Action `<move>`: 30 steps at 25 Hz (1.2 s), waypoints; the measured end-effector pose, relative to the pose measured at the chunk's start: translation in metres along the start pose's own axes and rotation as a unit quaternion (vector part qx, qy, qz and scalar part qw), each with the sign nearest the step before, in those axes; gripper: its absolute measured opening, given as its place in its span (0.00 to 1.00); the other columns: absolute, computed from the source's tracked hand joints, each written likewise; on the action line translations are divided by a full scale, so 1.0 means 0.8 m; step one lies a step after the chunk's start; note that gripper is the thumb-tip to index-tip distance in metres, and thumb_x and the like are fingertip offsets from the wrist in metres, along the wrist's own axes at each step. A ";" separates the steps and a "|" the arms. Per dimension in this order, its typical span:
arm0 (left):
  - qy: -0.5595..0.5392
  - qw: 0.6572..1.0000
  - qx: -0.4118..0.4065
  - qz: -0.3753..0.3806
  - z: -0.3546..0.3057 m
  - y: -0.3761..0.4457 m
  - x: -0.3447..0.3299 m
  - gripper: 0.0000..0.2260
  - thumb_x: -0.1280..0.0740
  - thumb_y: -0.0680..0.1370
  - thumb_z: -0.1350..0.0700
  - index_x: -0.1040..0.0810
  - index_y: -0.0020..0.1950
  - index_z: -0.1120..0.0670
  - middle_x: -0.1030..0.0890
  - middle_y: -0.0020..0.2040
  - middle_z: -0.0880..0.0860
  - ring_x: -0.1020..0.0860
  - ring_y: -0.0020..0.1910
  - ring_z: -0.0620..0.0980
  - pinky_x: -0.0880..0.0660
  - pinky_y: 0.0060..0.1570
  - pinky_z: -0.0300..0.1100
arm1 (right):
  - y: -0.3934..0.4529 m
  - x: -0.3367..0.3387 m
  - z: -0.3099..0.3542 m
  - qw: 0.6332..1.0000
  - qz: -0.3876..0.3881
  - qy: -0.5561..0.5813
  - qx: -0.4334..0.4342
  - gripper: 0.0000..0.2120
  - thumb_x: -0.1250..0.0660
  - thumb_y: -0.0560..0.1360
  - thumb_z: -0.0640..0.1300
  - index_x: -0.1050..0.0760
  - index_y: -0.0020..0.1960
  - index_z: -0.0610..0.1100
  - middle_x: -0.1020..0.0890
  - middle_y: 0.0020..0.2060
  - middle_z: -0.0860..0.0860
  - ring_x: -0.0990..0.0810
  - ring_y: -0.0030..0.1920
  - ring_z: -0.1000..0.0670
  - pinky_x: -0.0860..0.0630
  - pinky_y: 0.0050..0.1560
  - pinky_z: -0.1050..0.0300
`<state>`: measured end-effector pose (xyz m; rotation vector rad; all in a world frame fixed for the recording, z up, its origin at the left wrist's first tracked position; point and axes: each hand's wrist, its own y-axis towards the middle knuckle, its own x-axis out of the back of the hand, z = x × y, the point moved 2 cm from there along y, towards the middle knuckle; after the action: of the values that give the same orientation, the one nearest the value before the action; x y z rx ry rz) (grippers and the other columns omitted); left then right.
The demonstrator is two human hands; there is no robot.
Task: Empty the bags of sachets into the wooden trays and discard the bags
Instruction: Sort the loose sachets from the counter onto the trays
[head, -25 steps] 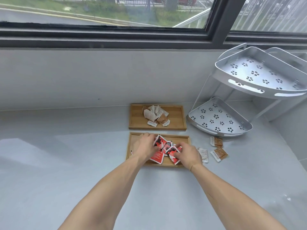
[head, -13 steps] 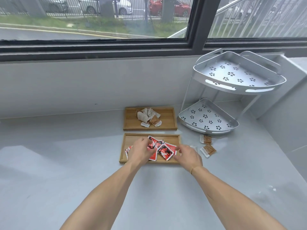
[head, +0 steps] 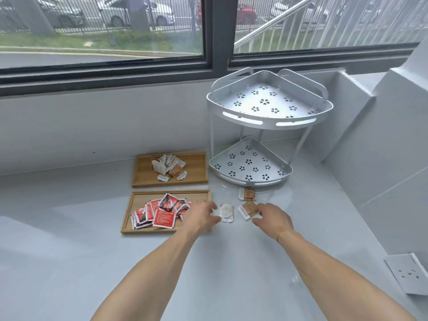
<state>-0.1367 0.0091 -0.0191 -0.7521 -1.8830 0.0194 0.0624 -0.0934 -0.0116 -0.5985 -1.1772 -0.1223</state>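
Where two hands (head: 203, 216) (head: 272, 218) reach, three loose sachets (head: 226, 212), two trays (head: 136, 229).

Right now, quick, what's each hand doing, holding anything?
Left hand: open, holding nothing, fingertips at the white sachet.
Right hand: open, holding nothing, beside the brown sachet.

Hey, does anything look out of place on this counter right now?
Yes. Three sachets lie loose on the counter instead of in a tray: a white sachet and two brown sachets, right of the near wooden tray, in front of the metal corner shelf.
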 end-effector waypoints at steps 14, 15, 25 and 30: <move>0.206 0.977 -0.021 0.045 -0.043 0.056 -0.044 0.24 0.31 0.76 0.50 0.30 0.71 0.48 0.29 0.64 0.56 0.32 0.66 0.59 0.33 0.60 0.54 | 0.069 -0.020 -0.001 0.973 0.016 -0.138 0.184 0.15 0.40 0.78 0.45 0.27 0.64 0.53 0.28 0.64 0.48 0.29 0.61 0.42 0.30 0.55 0.48; 0.199 0.979 -0.020 0.044 -0.041 0.059 -0.046 0.22 0.30 0.75 0.50 0.29 0.68 0.50 0.28 0.63 0.56 0.32 0.65 0.59 0.32 0.59 0.53 | 0.071 -0.022 -0.001 0.974 0.010 -0.131 0.185 0.14 0.39 0.78 0.46 0.27 0.63 0.52 0.28 0.63 0.48 0.29 0.61 0.42 0.30 0.54 0.49; -0.083 0.993 0.049 0.062 -0.069 0.093 -0.033 0.16 0.30 0.74 0.55 0.24 0.61 0.53 0.19 0.54 0.54 0.22 0.53 0.55 0.32 0.43 0.39 | 0.080 0.000 -0.071 0.996 0.051 -0.008 0.077 0.09 0.35 0.73 0.47 0.32 0.51 0.48 0.20 0.46 0.50 0.24 0.46 0.44 0.30 0.42 0.53; -0.182 0.976 0.114 0.032 -0.108 0.114 -0.057 0.16 0.28 0.73 0.57 0.23 0.61 0.55 0.19 0.54 0.54 0.21 0.56 0.55 0.28 0.46 0.38 | 0.076 0.006 -0.107 0.999 0.030 0.019 0.019 0.13 0.34 0.75 0.51 0.29 0.57 0.48 0.18 0.50 0.50 0.21 0.50 0.44 0.27 0.44 0.53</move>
<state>-0.0085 0.0320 -0.0502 -0.6825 -2.1538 0.4336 0.1594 -0.0841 -0.0518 -0.5956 -1.1221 -0.0601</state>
